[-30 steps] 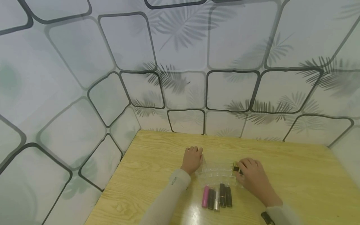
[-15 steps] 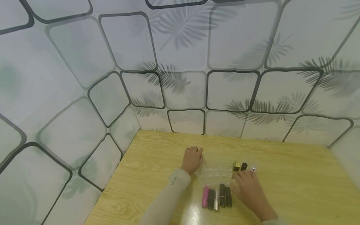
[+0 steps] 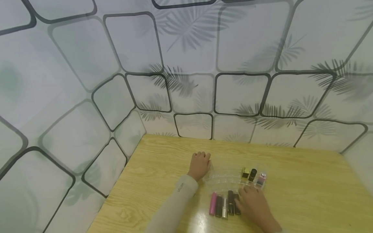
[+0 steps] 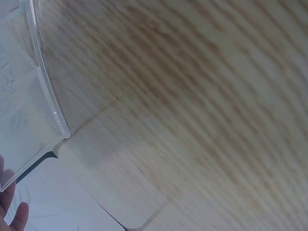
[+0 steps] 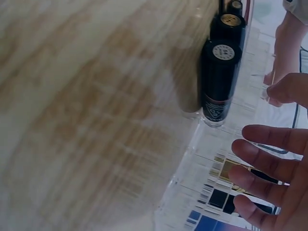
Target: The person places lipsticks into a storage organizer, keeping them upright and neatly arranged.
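Note:
A clear plastic lipstick organizer [image 3: 222, 178] with stepped rows of compartments sits on the table. My left hand [image 3: 199, 166] holds its left side; in the left wrist view, fingertips [image 4: 6, 192] show at the organizer's corner. In front of it lie a pink tube [image 3: 213, 204], a black tube [image 3: 218, 206], a silver one [image 3: 224, 208] and two more black tubes. My right hand [image 3: 254, 204] is over the rightmost black lipstick tube [image 5: 220, 84], partly covering it in the head view. Its fingers are spread and hold nothing in the right wrist view.
At the organizer's right end stand a gold-and-black lipstick [image 3: 245, 172], a black-capped one [image 3: 252, 175] and a pink-and-dark one [image 3: 261, 179]. The wooden table [image 3: 306, 181] meets patterned wall covering [image 3: 242, 94] at the back and left.
My right hand has let go of an item at the organizer's right end and moved toward the front left, to the row of tubes. The left hand has stayed put.

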Motion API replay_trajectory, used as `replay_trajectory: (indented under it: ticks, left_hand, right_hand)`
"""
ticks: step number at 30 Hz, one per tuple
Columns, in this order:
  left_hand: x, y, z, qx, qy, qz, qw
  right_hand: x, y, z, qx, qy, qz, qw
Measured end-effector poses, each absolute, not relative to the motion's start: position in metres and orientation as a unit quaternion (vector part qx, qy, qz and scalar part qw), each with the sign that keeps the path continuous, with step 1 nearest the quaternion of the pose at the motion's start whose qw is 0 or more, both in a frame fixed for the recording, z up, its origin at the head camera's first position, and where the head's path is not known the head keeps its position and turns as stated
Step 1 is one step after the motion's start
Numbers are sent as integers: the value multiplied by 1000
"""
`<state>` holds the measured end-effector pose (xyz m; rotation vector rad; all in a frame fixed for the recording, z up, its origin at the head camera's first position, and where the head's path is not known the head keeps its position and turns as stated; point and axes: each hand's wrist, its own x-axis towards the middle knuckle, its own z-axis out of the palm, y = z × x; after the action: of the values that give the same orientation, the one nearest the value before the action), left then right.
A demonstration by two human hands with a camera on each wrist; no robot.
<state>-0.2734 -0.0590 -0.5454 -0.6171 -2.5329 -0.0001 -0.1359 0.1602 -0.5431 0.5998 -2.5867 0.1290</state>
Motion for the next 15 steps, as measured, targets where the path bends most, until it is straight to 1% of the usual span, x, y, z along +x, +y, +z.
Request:
replay_trajectory:
  ticks: [4, 15]
  left_hand:
    - [-273, -59, -545, -227, -939, 1, 260]
    - [-272, -58, -543, -223, -945, 0, 239]
  right_hand:
    - [-133, 159, -548, 200, -959, 45, 198]
    - [-131, 158, -552, 163, -979, 55, 109]
